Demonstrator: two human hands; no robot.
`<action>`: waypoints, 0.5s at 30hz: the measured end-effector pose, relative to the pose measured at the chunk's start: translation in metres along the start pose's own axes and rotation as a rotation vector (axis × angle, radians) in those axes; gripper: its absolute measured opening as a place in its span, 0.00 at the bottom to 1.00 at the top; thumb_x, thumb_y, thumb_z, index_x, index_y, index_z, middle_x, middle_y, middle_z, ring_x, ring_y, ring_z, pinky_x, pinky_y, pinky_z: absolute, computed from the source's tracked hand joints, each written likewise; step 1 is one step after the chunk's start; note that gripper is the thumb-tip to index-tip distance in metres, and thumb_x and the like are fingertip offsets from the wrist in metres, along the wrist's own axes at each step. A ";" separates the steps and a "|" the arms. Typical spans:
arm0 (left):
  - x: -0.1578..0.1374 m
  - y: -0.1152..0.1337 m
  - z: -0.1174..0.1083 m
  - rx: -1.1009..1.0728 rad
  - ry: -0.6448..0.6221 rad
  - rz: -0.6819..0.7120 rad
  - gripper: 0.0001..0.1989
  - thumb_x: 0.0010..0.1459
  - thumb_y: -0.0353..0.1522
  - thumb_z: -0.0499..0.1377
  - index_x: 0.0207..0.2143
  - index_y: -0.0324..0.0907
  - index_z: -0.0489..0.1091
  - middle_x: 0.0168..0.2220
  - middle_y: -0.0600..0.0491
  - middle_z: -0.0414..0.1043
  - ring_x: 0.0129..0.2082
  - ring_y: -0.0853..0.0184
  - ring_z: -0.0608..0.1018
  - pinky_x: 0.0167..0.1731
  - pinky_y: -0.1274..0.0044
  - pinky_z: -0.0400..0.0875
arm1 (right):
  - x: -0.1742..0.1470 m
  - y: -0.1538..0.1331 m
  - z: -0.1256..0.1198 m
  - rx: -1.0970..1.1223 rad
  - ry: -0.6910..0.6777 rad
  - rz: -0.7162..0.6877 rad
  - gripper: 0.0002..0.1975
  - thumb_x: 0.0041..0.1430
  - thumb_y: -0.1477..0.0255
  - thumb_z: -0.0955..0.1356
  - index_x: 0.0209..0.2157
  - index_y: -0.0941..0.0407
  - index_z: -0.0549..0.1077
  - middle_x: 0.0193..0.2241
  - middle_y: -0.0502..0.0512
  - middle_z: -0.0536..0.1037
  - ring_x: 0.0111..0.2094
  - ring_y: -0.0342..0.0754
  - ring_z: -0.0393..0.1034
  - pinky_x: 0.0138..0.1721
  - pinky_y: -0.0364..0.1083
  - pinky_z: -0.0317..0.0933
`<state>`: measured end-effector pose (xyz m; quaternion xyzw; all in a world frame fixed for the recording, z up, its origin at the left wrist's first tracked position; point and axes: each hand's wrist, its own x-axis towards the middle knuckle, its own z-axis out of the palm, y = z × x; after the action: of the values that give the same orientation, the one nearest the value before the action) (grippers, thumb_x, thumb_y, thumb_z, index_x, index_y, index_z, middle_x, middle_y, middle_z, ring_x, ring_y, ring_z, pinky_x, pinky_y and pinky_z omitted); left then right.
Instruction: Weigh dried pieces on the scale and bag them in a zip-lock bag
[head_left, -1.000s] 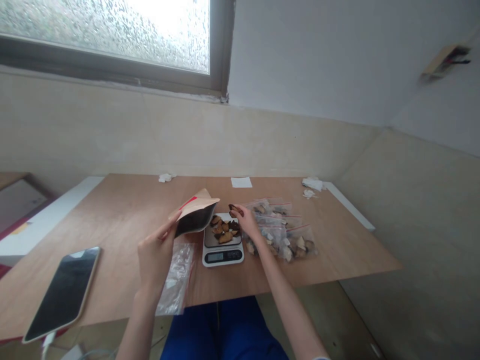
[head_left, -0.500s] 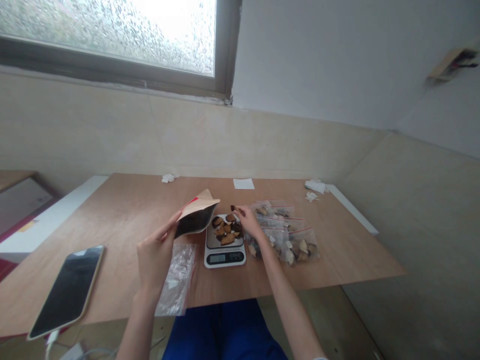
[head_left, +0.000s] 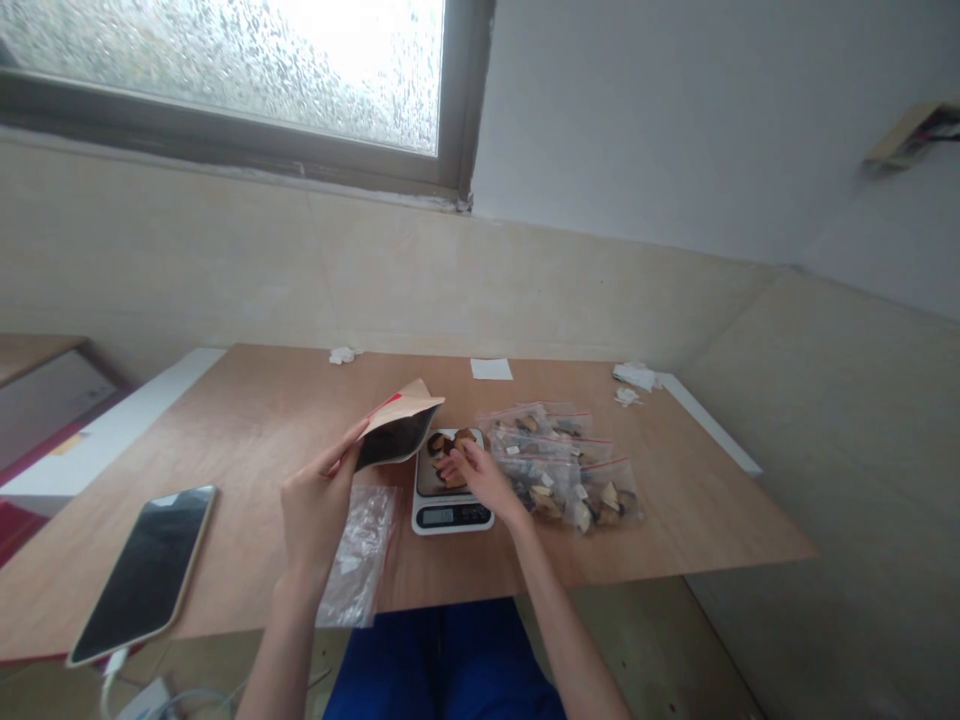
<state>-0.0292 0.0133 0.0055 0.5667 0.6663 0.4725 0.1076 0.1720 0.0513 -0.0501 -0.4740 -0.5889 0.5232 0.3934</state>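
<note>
My left hand (head_left: 315, 510) holds a brown paper pouch (head_left: 396, 428) with a dark open mouth, tilted toward a small white kitchen scale (head_left: 450, 492). Brown and dark dried pieces (head_left: 442, 447) lie on the scale's platform. My right hand (head_left: 480, 475) rests over the platform, fingers spread and touching the pieces; whether it holds one I cannot tell. Right beside that hand lies a heap of clear zip bags (head_left: 570, 470) filled with the same pieces.
An empty clear zip bag (head_left: 358, 555) lies left of the scale. A phone (head_left: 146, 572) with a cable sits at the wooden table's (head_left: 247, 430) front left. Paper scraps (head_left: 491, 369) lie along the far edge. Blue-clad legs (head_left: 450, 660) show below the front edge.
My right hand, which held a dark piece above the scale's far right corner, has come down and left onto the pieces on the platform. The pouch hand has stayed put.
</note>
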 end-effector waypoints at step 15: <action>-0.001 0.001 0.002 0.028 -0.012 -0.016 0.16 0.56 0.40 0.53 0.44 0.49 0.72 0.35 0.53 0.78 0.34 0.61 0.79 0.26 0.80 0.67 | -0.008 0.001 0.021 -0.530 -0.063 0.086 0.08 0.62 0.74 0.56 0.34 0.58 0.63 0.24 0.54 0.74 0.23 0.44 0.69 0.25 0.41 0.60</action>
<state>-0.0268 0.0127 0.0050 0.5656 0.6768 0.4590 0.1072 0.1543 0.0387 -0.0542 -0.5684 -0.6966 0.3818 0.2145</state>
